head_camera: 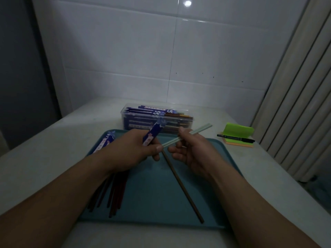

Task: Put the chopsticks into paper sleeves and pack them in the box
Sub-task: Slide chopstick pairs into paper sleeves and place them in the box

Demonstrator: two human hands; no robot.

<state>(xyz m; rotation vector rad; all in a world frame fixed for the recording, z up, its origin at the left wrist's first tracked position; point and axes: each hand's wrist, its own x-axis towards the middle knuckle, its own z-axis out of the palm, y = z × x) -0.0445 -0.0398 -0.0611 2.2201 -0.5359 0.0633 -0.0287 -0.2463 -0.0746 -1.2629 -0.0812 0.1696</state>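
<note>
While the left hand [132, 149] grips a blue paper sleeve [154, 133], fingers curled round it, the right hand [189, 151] pinches pale green chopsticks [189, 135], their tips just beside the left thumb. Beyond both hands stands the clear box [125, 115] of sleeved pairs. Beneath the hands, on the teal tray [152, 194], lie a brown chopstick [180, 183] and dark red chopsticks [114, 193].

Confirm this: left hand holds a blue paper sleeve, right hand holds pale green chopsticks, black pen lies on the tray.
One thing is wrong. In the head view the black pen lies on the sticky notes beside the tray, not on it. The rest stands.
</note>
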